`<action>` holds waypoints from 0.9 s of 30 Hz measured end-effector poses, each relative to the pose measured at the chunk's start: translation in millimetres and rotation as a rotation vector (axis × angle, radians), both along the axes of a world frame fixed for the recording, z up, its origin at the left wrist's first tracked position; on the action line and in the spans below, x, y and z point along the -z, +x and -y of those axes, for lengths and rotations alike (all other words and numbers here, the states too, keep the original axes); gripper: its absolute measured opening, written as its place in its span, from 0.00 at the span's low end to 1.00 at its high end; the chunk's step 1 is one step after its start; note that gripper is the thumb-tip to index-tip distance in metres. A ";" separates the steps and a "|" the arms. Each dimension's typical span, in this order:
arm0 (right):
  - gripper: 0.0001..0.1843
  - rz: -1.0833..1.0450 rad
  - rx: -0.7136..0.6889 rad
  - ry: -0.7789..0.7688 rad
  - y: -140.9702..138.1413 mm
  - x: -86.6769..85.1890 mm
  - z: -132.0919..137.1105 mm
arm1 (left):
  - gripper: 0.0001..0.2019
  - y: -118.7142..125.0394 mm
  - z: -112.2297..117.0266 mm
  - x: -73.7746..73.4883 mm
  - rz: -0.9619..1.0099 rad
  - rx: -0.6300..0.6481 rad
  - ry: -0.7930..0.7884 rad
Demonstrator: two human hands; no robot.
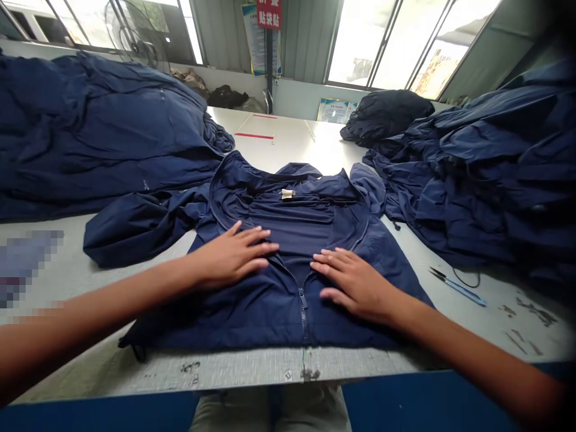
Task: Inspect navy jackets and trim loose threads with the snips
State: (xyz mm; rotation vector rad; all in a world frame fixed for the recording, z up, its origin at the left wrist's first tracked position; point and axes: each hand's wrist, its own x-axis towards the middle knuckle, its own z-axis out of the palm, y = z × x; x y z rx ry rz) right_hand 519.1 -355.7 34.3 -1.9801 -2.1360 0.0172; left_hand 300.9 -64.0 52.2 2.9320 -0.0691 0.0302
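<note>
Across the white work table (225,367), seen from the head camera, one navy hooded zip jacket (252,321) lies spread in the middle, its hem near the table's front edge. Two hands are on it, well apart: the left hand (229,257) and the right hand (355,285) rest flat on the chest, one each side of the zipper (302,300), and clamp nothing. One small label (287,194) shows inside the collar. Two big heaps sit close beside the jacket, a left pile of navy garments (90,120) and a right pile of navy garments (486,174). Behind the right pile is one black bundle (382,114). One pair of blue-handled thread snips (459,291) lies on the table, right of the jacket.
</note>
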 end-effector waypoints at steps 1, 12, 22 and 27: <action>0.32 0.010 0.003 -0.006 -9.4 5.5 13.2 | 0.28 -15.7 7.7 8.2 -0.026 -0.001 0.040; 0.17 -0.013 0.089 0.011 -12.5 -30.2 -6.9 | 0.23 -28.7 -5.9 -19.0 0.062 -0.095 -0.165; 0.54 0.009 0.036 -0.182 19.5 6.5 -102.3 | 0.55 17.2 -42.6 37.3 0.049 -0.406 0.110; 0.43 -0.084 0.074 -0.187 24.7 22.8 -81.7 | 0.65 -12.0 -49.6 27.6 -0.128 -0.492 0.121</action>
